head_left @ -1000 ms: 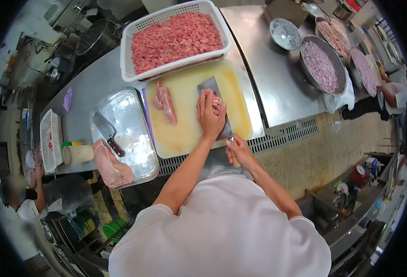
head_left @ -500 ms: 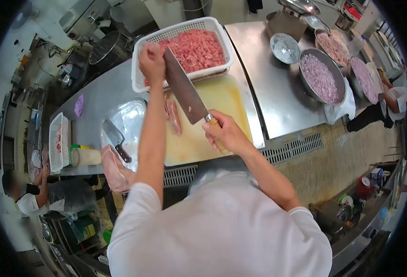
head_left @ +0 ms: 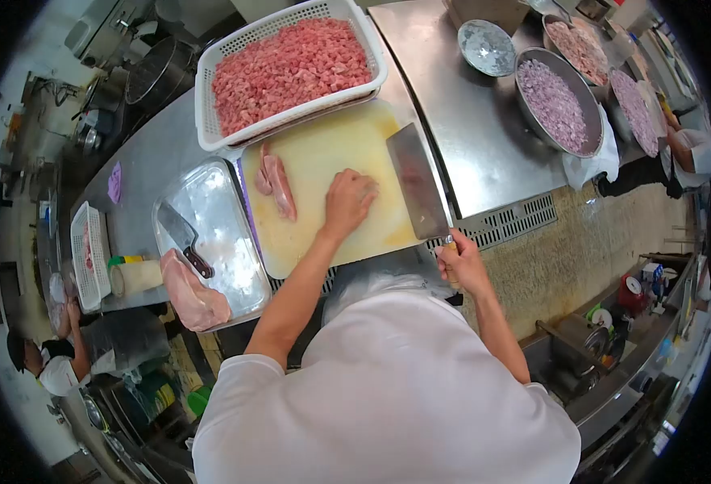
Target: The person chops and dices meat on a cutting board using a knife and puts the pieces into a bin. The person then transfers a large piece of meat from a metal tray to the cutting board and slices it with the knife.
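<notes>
My right hand [head_left: 462,263] grips the wooden handle of a broad cleaver [head_left: 417,184], whose blade lies along the right edge of the yellowish cutting board [head_left: 307,242]. My left hand [head_left: 351,200] is palm down on the middle of the board, its fingers bent and slightly apart; no meat shows in it. To its left lie strips of raw meat [head_left: 278,185]. Behind the board stands a white perforated basket [head_left: 207,105] heaped with diced pink meat [head_left: 291,73].
Left of the board, a metal tray [head_left: 239,266] holds a knife [head_left: 185,238] and a large raw meat piece [head_left: 193,290]. Bowls of chopped purple onion [head_left: 553,105] and a metal bowl [head_left: 486,48] stand on the right table. A co-worker [head_left: 57,363] is at far left, another person at far right.
My left hand has come from the basket down to the middle of the board. My right hand has moved the cleaver to the board's right edge. The view has shifted.
</notes>
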Demonstrator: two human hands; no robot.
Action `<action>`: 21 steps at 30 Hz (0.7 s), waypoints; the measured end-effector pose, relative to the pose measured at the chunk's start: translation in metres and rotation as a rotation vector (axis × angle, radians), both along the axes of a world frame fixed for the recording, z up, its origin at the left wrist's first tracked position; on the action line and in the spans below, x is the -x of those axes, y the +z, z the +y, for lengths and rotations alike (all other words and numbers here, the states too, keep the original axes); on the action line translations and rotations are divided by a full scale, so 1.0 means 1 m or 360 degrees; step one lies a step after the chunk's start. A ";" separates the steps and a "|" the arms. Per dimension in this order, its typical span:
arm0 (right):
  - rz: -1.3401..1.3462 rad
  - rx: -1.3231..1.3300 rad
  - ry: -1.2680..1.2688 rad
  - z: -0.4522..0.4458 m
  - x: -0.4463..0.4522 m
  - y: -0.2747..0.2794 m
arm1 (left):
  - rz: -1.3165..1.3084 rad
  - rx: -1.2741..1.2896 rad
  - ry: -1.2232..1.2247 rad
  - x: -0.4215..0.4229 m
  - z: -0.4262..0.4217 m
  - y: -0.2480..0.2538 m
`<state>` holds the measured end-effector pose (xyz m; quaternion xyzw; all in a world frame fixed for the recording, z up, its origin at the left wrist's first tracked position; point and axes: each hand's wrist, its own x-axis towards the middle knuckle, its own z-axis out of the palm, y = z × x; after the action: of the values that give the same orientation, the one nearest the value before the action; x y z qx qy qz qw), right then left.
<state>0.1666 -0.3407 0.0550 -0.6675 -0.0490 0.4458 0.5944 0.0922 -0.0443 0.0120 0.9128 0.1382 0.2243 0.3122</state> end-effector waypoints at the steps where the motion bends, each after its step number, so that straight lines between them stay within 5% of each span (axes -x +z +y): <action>1: -0.0011 0.0013 0.0019 0.003 -0.001 0.000 | -0.0002 0.0021 0.0020 -0.004 -0.005 -0.007; 7: -0.0105 0.0083 0.0027 0.017 0.002 0.011 | -0.0192 -0.0178 0.0210 0.001 0.019 -0.016; 11: -0.0169 0.0101 0.0080 0.015 -0.001 0.009 | 0.0019 -0.0772 0.0834 0.026 0.089 0.014; 13: -0.0161 0.0107 0.0087 0.017 -0.004 0.009 | 0.0278 -0.0162 0.1020 0.041 0.109 0.028; 16: -0.0184 0.0112 0.0159 0.021 -0.009 0.017 | 0.0734 0.0090 0.1124 0.057 0.122 0.043; 21: -0.0285 0.0168 0.0248 0.029 -0.019 0.016 | 0.0701 -0.0171 0.1061 0.060 0.120 0.031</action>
<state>0.1854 -0.3117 0.0711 -0.7291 -0.1302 0.4312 0.5153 0.0323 0.0760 0.0433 0.8592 0.4784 0.1192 0.1371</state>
